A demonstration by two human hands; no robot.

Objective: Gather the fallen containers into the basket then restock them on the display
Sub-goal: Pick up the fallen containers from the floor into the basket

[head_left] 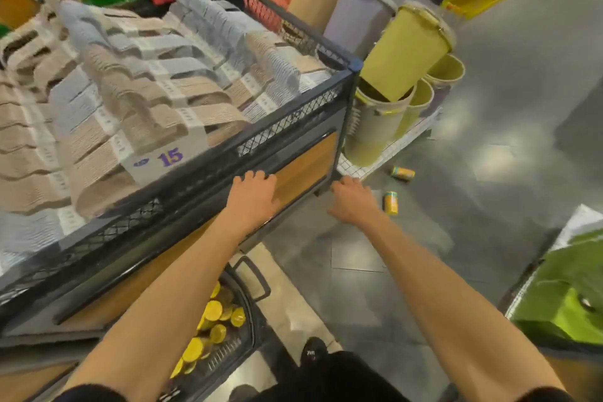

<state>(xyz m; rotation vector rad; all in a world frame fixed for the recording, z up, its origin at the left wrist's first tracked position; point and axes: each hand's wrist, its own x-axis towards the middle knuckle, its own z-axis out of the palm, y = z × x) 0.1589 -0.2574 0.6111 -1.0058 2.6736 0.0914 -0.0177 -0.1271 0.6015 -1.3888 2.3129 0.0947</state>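
Note:
Two small yellow containers lie on the grey floor: one (390, 202) just right of my right hand, the other (402, 173) a little farther off near the wire rack. A dark basket (243, 330) stands on the floor below my left forearm, with several yellow-lidded containers (213, 310) inside. My left hand (253, 196) is stretched out in front of the display stand's wooden side panel, fingers relaxed, holding nothing. My right hand (352, 201) reaches forward beside the stand's corner post, fingers loosely curled and empty.
A black mesh display stand (293, 121) full of bundled beige and grey goods fills the left. Tall yellow, beige and lilac bins (404, 52) stand on a white wire rack (385, 153) past its corner. Green packaging (564, 290) sits at the right. My shoe (313, 351) is below.

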